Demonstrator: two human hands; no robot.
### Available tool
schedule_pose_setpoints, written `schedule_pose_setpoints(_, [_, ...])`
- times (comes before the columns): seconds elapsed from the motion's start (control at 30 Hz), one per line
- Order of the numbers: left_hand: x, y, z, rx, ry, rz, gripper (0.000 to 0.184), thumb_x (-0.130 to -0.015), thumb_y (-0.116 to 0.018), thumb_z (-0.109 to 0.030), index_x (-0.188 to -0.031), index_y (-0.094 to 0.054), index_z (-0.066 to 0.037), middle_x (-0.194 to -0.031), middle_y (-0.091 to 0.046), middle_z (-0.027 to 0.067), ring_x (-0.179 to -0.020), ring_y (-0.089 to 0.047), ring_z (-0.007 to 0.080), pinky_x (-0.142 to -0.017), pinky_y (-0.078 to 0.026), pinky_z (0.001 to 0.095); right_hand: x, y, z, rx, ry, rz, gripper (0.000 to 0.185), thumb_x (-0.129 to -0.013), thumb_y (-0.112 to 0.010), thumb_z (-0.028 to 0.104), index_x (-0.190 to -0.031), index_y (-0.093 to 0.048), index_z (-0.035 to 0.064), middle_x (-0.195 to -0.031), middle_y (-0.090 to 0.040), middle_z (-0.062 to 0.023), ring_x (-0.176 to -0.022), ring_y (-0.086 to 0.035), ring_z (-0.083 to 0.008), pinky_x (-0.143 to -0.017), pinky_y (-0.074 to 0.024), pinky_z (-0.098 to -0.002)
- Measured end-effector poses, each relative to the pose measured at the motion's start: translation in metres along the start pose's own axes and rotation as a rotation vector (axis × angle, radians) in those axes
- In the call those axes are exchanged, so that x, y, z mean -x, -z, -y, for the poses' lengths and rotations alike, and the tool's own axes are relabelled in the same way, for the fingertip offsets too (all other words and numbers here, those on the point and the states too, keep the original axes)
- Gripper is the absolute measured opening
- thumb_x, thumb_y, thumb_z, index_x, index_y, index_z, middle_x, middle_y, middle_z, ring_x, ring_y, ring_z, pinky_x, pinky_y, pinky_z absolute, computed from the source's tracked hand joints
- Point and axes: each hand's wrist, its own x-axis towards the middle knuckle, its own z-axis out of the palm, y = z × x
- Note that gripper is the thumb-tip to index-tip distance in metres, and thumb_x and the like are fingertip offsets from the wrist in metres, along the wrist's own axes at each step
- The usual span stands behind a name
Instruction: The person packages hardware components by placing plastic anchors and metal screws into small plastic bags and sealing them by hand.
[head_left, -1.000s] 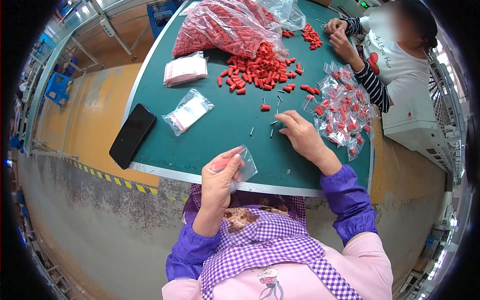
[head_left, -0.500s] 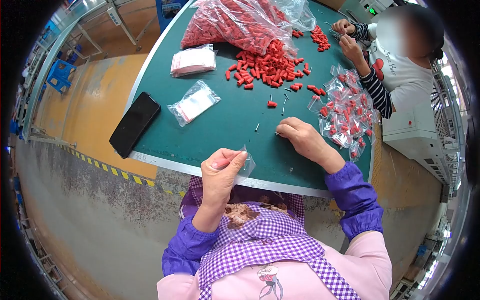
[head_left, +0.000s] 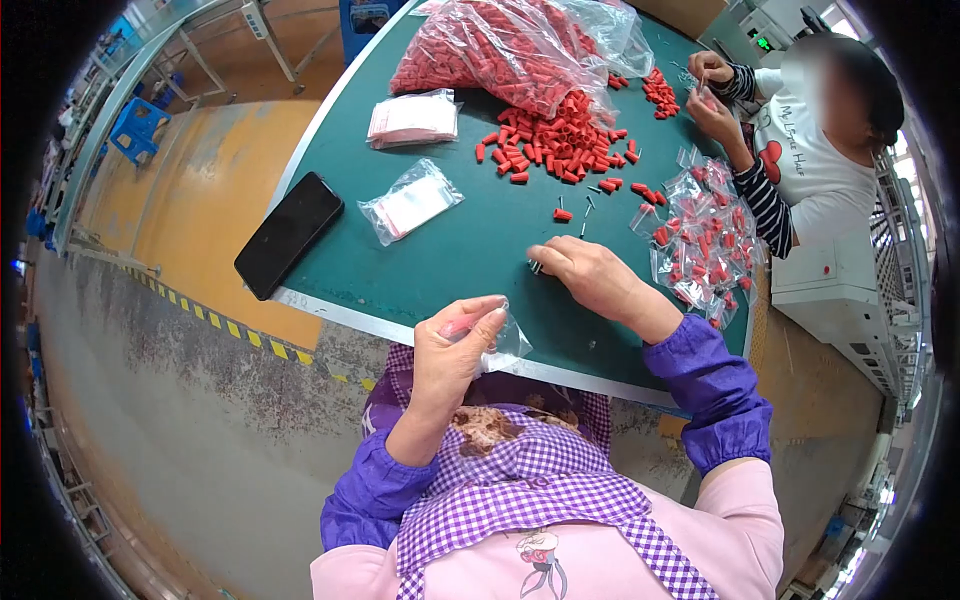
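Near the table's front edge my left hand [head_left: 455, 345] pinches a small clear plastic bag [head_left: 510, 343]; something red shows between its fingers. My right hand [head_left: 590, 280] is closed low over the green table [head_left: 400, 285], with small screws [head_left: 535, 266] at its fingertips. Beyond it lie a loose red plug [head_left: 562, 215] and a few screws [head_left: 587, 216]. A heap of red plugs [head_left: 560, 140] spills from a large clear bag [head_left: 490, 55]. Filled small bags [head_left: 705, 240] are piled to the right.
A black phone [head_left: 290, 235] lies at the left edge. Behind it are a bagged white stack [head_left: 412, 203] and a stack of small bags [head_left: 415, 118]. Across the right side sits a co-worker [head_left: 810, 150], hands over the far table corner.
My right hand has moved left over the table and closed its fingers at the screws near its fingertips. My left hand still pinches the bag. The view has shifted slightly.
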Motion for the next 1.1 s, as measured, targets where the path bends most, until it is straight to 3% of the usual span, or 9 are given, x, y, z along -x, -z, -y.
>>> schedule_pose_setpoints(0.2, [-0.004, 0.002, 0.012, -0.147, -0.193, -0.016, 0.008, -0.079, -0.072, -0.001, -0.081, -0.065, 0.000, -0.075, -0.062, 0.0002, -0.067, -0.051, 0.0037, -0.059, -0.041, 0.0179, -0.017, 0.009, 0.002, 0.070, 0.007, 0.165, 0.020, -0.078, -0.054, 0.002, -0.099, -0.054, 0.0005, -0.094, -0.058, -0.0125, -0.089, -0.060, -0.0283, -0.074, -0.0497, -0.0361])
schedule_pose_setpoints(0.4, [-0.004, -0.009, 0.009, -0.332, -0.301, -0.068, 0.013, -0.076, -0.075, 0.000, -0.078, -0.062, 0.000, -0.075, -0.060, -0.0013, -0.067, -0.052, 0.0026, -0.057, -0.041, 0.0167, -0.024, 0.006, 0.009, 0.000, -0.297, 0.294, 0.010, -0.078, -0.057, 0.007, -0.086, -0.056, -0.0002, -0.081, -0.061, -0.0149, -0.076, -0.062, -0.0318, -0.065, -0.0492, -0.0394])
schedule_pose_setpoints(0.47, [-0.004, -0.011, 0.007, -0.317, -0.308, -0.066, 0.012, -0.076, -0.074, -0.001, -0.080, -0.063, 0.001, -0.078, -0.061, 0.0006, -0.067, -0.053, 0.0044, -0.058, -0.043, 0.0184, -0.016, 0.000, 0.012, -0.102, -0.350, 0.072, 0.010, -0.078, -0.059, 0.008, -0.082, -0.056, 0.0000, -0.074, -0.060, -0.0158, -0.069, -0.061, -0.0340, -0.062, -0.0492, -0.0397])
schedule_pose_setpoints(0.6, [-0.014, -0.004, 0.016, -0.386, -0.457, -0.023, 0.010, -0.077, -0.074, -0.002, -0.079, -0.065, 0.001, -0.079, -0.061, 0.0024, -0.068, -0.054, 0.0065, -0.059, -0.044, 0.0204, -0.007, -0.008, 0.014, -0.224, -0.377, -0.149, 0.011, -0.079, -0.060, 0.010, -0.084, -0.057, 0.0006, -0.077, -0.062, -0.0160, -0.073, -0.062, -0.0348, -0.066, -0.0503, -0.0409])
schedule_pose_setpoints(0.7, [-0.014, -0.005, 0.013, -0.459, -0.457, -0.030, 0.010, -0.077, -0.074, -0.003, -0.076, -0.064, 0.001, -0.077, -0.061, 0.0031, -0.069, -0.055, 0.0077, -0.060, -0.046, 0.0224, 0.000, -0.001, 0.027, -0.326, -0.445, -0.282, 0.013, -0.079, -0.064, 0.007, -0.088, -0.058, 0.0000, -0.077, -0.063, -0.0139, -0.072, -0.065, -0.0285, -0.064, -0.0515, -0.0343])
schedule_pose_setpoints(0.77, [-0.016, -0.008, 0.011, -0.513, -0.509, -0.035, 0.011, -0.076, -0.074, -0.002, -0.078, -0.064, 0.001, -0.078, -0.062, 0.0030, -0.069, -0.055, 0.0067, -0.060, -0.046, 0.0216, 0.003, 0.008, 0.036, -0.683, -0.501, -0.293, 0.014, -0.079, -0.065, 0.002, -0.092, -0.059, -0.0002, -0.079, -0.062, -0.0111, -0.071, -0.066, -0.0212, -0.063, -0.0514, -0.0287])
schedule_pose_setpoints(0.8, [-0.018, -0.009, 0.013, -0.514, -0.508, -0.030, 0.011, -0.076, -0.074, -0.002, -0.078, -0.064, 0.001, -0.078, -0.062, 0.0030, -0.069, -0.055, 0.0067, -0.060, -0.046, 0.0216, 0.004, 0.014, 0.041, -0.682, -0.505, -0.296, 0.014, -0.079, -0.065, 0.002, -0.092, -0.059, -0.0002, -0.079, -0.062, -0.0111, -0.071, -0.066, -0.0212, -0.063, -0.0514, -0.0287])
schedule_pose_setpoints(0.87, [-0.021, -0.010, 0.017, -0.421, -0.317, -0.036, 0.014, -0.075, -0.075, -0.002, -0.082, -0.063, 0.002, -0.080, -0.062, 0.0030, -0.069, -0.055, 0.0055, -0.059, -0.046, 0.0204, 0.003, 0.026, 0.051, -0.591, -0.290, -0.290, 0.014, -0.080, -0.064, 0.000, -0.093, -0.059, -0.0003, -0.080, -0.062, -0.0100, -0.072, -0.066, -0.0173, -0.062, -0.0514, -0.0267])
schedule_pose_setpoints(1.1, [-0.024, -0.018, 0.012, -0.576, -0.490, 0.000, 0.016, -0.076, -0.072, -0.002, -0.088, -0.064, 0.003, -0.081, -0.063, 0.0030, -0.070, -0.056, 0.0052, -0.060, -0.047, 0.0201, -0.005, 0.044, 0.068, -0.261, -0.105, -0.213, 0.016, -0.077, -0.064, 0.000, -0.093, -0.060, 0.0015, -0.085, -0.061, -0.0119, -0.072, -0.063, -0.0290, -0.061, -0.0516, -0.0341])
